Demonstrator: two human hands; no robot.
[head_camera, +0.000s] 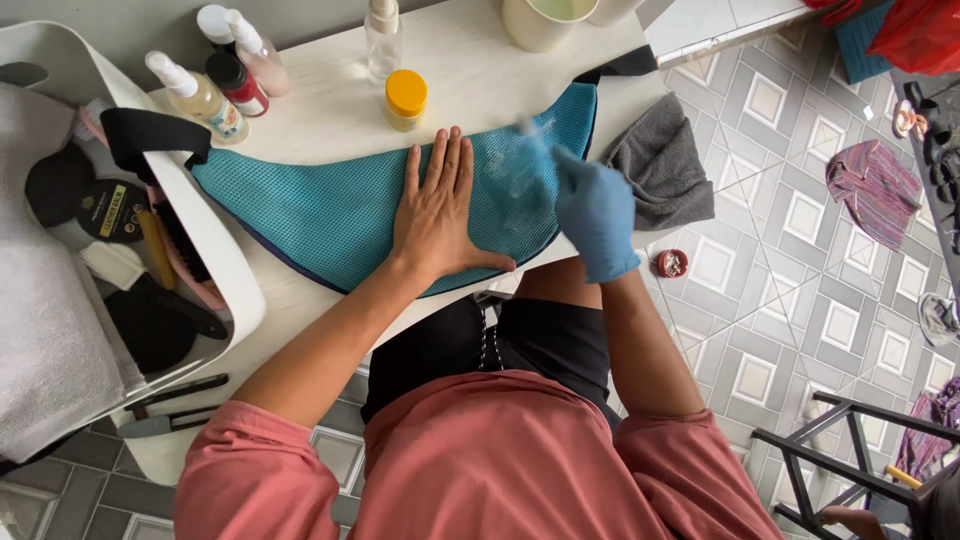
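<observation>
A teal mesh bag (320, 215) with black straps lies flat across the white table (480, 80). My left hand (435, 210), bare, presses flat on the bag's middle with fingers spread. My right hand (592, 215) wears a blue glove and is closed around something small and blurred (522, 150) at the bag's right end; what it holds I cannot make out. A grey cloth (665, 170) lies at the table's right edge, just beside the gloved hand.
Several bottles (210, 95) and a yellow-capped jar (405, 100) stand behind the bag. A white tote (215, 250) with a towel, brushes and tools sits at left. A cream cup (540, 20) stands at the back. A black metal rack (850, 450) stands on the tiled floor at right.
</observation>
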